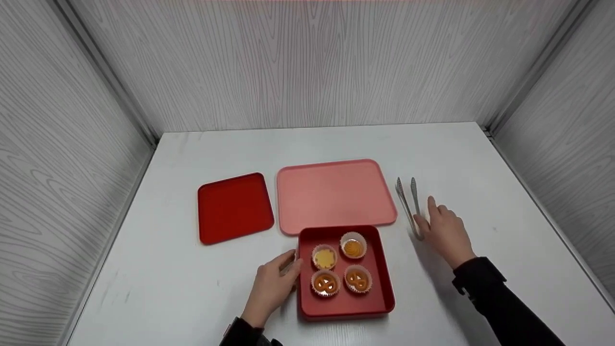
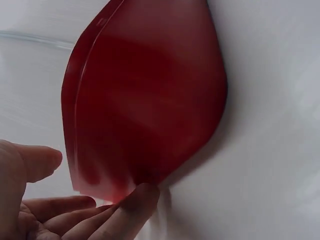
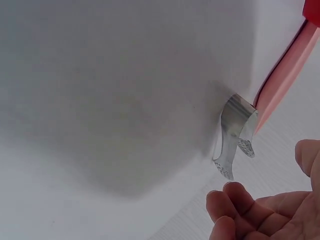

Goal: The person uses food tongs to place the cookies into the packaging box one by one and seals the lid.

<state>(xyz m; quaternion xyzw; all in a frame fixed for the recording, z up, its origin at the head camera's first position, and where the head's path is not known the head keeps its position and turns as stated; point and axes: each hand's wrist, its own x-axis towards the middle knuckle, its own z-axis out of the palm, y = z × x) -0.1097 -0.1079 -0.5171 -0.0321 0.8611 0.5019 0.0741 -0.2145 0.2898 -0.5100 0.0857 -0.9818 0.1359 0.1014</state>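
My left hand (image 1: pixel 271 288) is at the left side of a square red box (image 1: pixel 341 306). In the left wrist view its fingertips (image 2: pixel 142 197) touch the lower corner of the box wall, while the thumb (image 2: pixel 42 161) stands apart. Inside the box sit small pastries in white paper cups: a yellow one (image 1: pixel 324 258), an orange swirled one (image 1: pixel 353 248) and two glossy brown ones (image 1: pixel 357 280). Over the right part of the table hovers my right hand (image 1: pixel 448 235), forefinger extended, beside metal tongs (image 1: pixel 405 204). The right wrist view shows its loosely bent fingers apart from the tongs (image 3: pixel 230 135).
A pink tray (image 1: pixel 336 194) lies just behind the box. Left of it is a smaller dark red tray (image 1: pixel 235 208). Wood-grain panels (image 1: pixel 307 67) enclose the white table (image 1: pixel 158 269) at the back and both sides.
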